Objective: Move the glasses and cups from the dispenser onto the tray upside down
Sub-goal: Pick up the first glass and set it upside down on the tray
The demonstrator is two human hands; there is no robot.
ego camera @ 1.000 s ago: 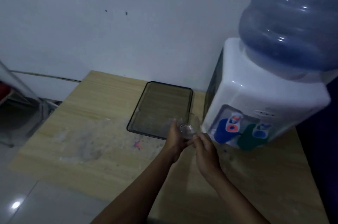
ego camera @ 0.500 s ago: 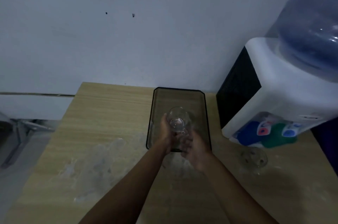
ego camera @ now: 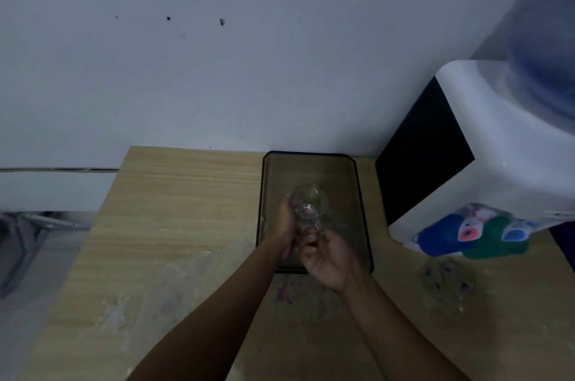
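**Glass mug held over the tray, ready to be turned down**

The person holds a clear glass mug (ego camera: 309,206) with both hands above the middle of the dark tray (ego camera: 364,212). The left hand (ego camera: 284,226) wraps the side of the mug, with its fingers closed around the body. The right hand (ego camera: 326,257) is lower and nearer to the person, and its fingers (ego camera: 306,242) are pinched at the handle part; how tight this pinch is, the dim picture does not show clearly. The mug seems tilted, with its open mouth away from the person, probably because it must land upside down. Two hands likely give better control while turning such a smooth thing.

The tray lies on the wooden counter (ego camera: 186,209), close to the wall, and nothing else stands on it, so there is free room to put the mug. At the right stands the water dispenser (ego camera: 485,144), with blue and green cups (ego camera: 466,236) under its taps. Another glass (ego camera: 448,282) waits on the counter in front of the dispenser, well apart from the hands. Nothing blocks the way down.
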